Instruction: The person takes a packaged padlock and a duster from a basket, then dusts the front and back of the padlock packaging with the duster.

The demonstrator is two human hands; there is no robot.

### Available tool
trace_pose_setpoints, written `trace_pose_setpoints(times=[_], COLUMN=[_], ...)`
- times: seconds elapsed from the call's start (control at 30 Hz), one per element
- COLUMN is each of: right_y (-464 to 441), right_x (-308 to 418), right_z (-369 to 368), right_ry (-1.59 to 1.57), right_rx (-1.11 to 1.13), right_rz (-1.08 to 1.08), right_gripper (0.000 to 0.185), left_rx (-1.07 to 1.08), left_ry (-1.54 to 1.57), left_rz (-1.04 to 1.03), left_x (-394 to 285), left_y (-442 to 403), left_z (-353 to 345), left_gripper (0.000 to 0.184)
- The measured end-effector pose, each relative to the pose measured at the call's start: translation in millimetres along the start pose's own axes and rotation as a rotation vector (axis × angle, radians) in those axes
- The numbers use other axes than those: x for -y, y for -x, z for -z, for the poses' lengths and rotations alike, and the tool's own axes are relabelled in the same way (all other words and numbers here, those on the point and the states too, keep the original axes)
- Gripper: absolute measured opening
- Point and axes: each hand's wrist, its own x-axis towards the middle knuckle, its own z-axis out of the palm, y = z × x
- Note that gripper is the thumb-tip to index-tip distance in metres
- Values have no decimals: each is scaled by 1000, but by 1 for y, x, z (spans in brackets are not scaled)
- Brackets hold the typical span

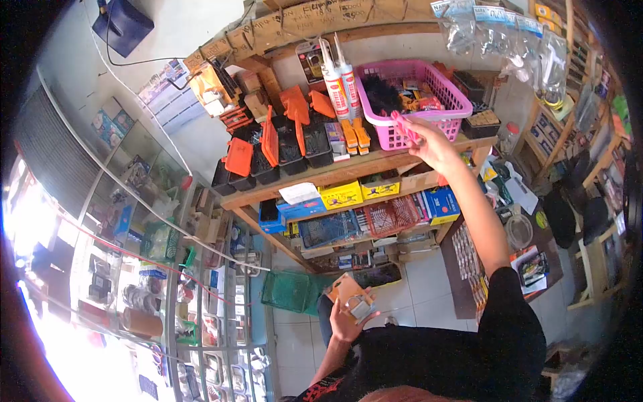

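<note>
The right arm (473, 202) stretches up and forward, nearly straight, with its black sleeve at the upper arm. Its right hand (429, 144) is at the near left corner of a pink basket (458, 107), fingers bent and close together over the rim. Bright pink shows by the fingertips, but I cannot tell whether they pinch something or just touch the basket. The left arm is bent low, close to the body, and the left hand (345, 323) is turned up, its fingers and thumb spread around the edges of a small package (349, 293) and holding it.

The package is in the near middle of the scene, tilted in the hand. It is flat and orange-brown like card, with a greyish piece and a curved ring shape on its front; any print is too small to read. The basket, its sides full of slots, sits on the right of the wooden shelf's top (375, 159), with a dark fluffy bundle (380, 94) and colourful packets (423, 99) inside.

Just left of it stand two white tubes (339, 92) with red lettering that seems to say "sealant". Hanging bags (494, 33) at far right read "NARA". A blue and yellow box (441, 205) on the lower shelf reads "3M". Handwriting on the wooden beam (315, 17) is only partly legible.
</note>
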Motion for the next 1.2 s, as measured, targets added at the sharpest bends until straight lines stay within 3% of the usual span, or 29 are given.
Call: trace_pose_setpoints(times=[0.13, 0.3, 0.43, 0.53, 0.6, 0.7, 0.8, 0.9, 0.93, 1.03, 1.13, 1.2], right_y=[-11, 42, 104, 184, 242, 312, 357, 371, 368, 363, 349, 346], right_x=[-25, -114, -209, -279, -303, -320, -315, -296, -284, -274, -244, -225], right_z=[-2, -2, 3, 19, 22, 34, 48, 45, 41, 36, 13, -5], right_ry=[-109, -96, 137, -9, 49, 299, 615, 782, 964, 1017, 766, 601], right_rx=[145, -25, -123, -164, -213, -187, 96, 393, 498, 544, 501, 485], right_rz=[20, 68, 61, -97, -220, -415, -416, -404, -417, -478, -640, -638], right_gripper=[34, 42, 21, 8, 12, 29, 35, 39, 41, 43, 46, 48], left_rx=[10, -52, -60, -56, -78, -91, -94, 155, -4, 62, 56, 62], left_ry=[-64, -10, 49, 112, 92, 136, 159, 284, 206, 207, 405, 519], left_rz=[-14, -46, -97, -103, -115, -86, -99, -107, -82, -37, 110, 140], left_x=[17, 24, 20, 20, 20, 19, 16, 31, 35, 44, 60, 65], left_y=[5, 16, 13, 6, 3, -3, -10, -24, -29, -27, -28, -24], left_z=[1, -1, 14, 29, 24, 23, 12, 36, 40, 45, 63, 65], left_gripper=[72, 72, 72, 73, 74, 73, 72, 73, 74, 75, 73, 76])
